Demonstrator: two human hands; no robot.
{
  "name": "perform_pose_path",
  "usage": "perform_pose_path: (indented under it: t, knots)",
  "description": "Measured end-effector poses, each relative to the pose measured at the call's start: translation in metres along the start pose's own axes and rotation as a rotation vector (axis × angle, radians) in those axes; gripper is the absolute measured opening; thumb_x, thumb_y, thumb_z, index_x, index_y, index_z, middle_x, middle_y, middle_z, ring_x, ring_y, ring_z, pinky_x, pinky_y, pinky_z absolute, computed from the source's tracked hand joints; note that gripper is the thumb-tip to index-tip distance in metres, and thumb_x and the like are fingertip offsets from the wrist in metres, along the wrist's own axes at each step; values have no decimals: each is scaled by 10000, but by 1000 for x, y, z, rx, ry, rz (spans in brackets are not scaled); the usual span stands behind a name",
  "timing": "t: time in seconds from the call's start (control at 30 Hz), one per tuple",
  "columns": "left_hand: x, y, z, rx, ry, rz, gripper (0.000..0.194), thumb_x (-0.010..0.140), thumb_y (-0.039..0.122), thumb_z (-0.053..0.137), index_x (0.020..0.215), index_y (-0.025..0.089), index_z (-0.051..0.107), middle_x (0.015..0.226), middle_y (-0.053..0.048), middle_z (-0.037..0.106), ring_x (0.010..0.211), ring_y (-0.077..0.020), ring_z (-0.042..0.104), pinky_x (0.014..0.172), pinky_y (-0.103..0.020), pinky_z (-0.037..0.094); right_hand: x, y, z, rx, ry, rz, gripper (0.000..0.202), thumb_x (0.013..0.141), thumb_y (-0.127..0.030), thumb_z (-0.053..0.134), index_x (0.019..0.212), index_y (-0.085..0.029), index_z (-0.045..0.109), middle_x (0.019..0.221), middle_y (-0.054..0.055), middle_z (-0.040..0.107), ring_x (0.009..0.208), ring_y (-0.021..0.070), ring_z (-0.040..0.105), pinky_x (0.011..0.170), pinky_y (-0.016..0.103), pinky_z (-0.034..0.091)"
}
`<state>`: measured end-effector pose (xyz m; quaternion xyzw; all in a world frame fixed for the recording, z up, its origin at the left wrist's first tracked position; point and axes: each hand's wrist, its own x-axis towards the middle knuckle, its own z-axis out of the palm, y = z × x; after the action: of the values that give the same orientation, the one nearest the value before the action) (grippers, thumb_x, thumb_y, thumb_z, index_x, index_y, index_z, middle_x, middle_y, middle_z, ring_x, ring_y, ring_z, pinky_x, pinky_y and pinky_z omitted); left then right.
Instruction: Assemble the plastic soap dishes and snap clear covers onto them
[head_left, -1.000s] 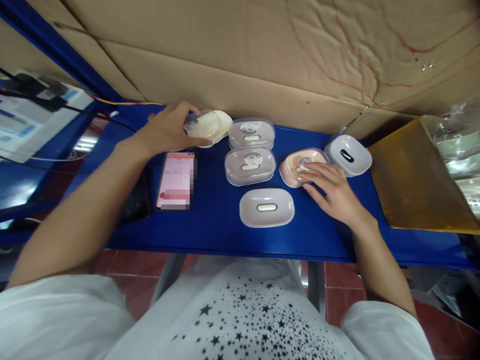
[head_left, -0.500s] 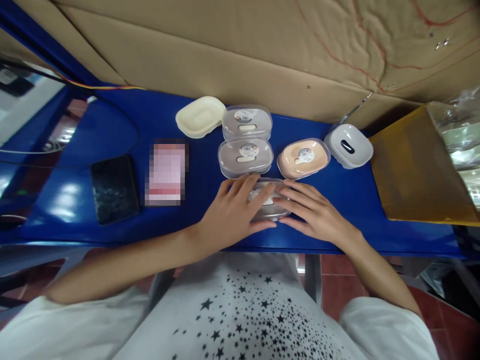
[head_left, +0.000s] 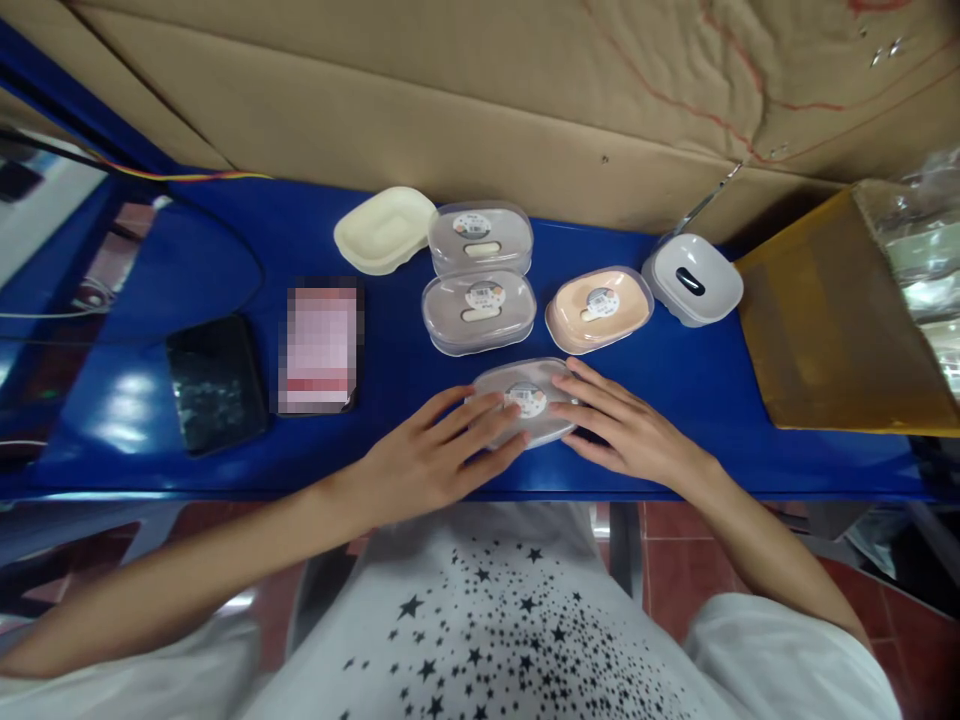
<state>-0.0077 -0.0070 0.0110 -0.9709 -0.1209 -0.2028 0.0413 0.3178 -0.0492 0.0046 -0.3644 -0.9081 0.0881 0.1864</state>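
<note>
A grey oval dish with a clear lid and a round label (head_left: 517,376) lies near the table's front edge. My left hand (head_left: 442,450) rests on its left side with the fingers spread. On its right end lie the fingers of my right hand (head_left: 626,425), also apart. Just beyond are two more lidded grey dishes, a nearer one (head_left: 450,318) and a farther one (head_left: 450,245). To their right sits a peach dish under a clear lid (head_left: 632,295).
A cream dish (head_left: 382,230) and a white-grey dish (head_left: 709,275) stand at the back. At the left lie a black tablet (head_left: 216,385) and a blurred pink-screened device (head_left: 319,340). A cardboard box (head_left: 832,320) is on the blue table (head_left: 390,370) at the right.
My left hand has shifted left and its fingers uncover more of the lid and label. My right hand stays at the right end of the dish. The whole view has shifted slightly.
</note>
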Motion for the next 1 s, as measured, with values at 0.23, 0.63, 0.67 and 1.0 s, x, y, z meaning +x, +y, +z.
perform_pose_path:
  t: [0.23, 0.63, 0.67, 1.0]
  knots:
    - [-6, 3, 11, -126, 138, -119, 337, 1002, 130, 771, 1322, 188, 683, 1435, -165, 731, 1346, -300, 704, 1177, -536, 583, 5, 0, 9, -136, -29, -5, 425, 1087, -281, 697, 1509, -250, 660, 1631, 108, 636, 1578, 324, 543, 1256, 563, 559]
    - [-46, -7, 5, -243, 136, -98, 479, 994, 82, 770, 1450, 165, 653, 1460, -155, 725, 1465, -301, 639, 1230, -573, 580, 28, -8, 7, -66, -91, -89, 670, 1042, -10, 599, 1646, -294, 542, 1733, 83, 521, 1706, 320, 302, 1351, 577, 431]
    - [-50, -9, 2, -235, 137, -88, 471, 992, 80, 769, 1442, 163, 657, 1442, -150, 735, 1459, -298, 643, 1224, -556, 591, 28, -9, 6, -74, -95, -108, 701, 1026, 26, 581, 1651, -287, 535, 1726, 82, 530, 1710, 323, 288, 1352, 574, 432]
    - [-48, -14, 4, -175, 191, -139, 356, 999, 161, 801, 1330, 189, 673, 1373, -136, 740, 1394, -287, 676, 1100, -461, 678, 33, -6, 9, -45, -78, -110, 750, 1001, 43, 588, 1667, -294, 518, 1739, 74, 513, 1706, 318, 311, 1351, 584, 435]
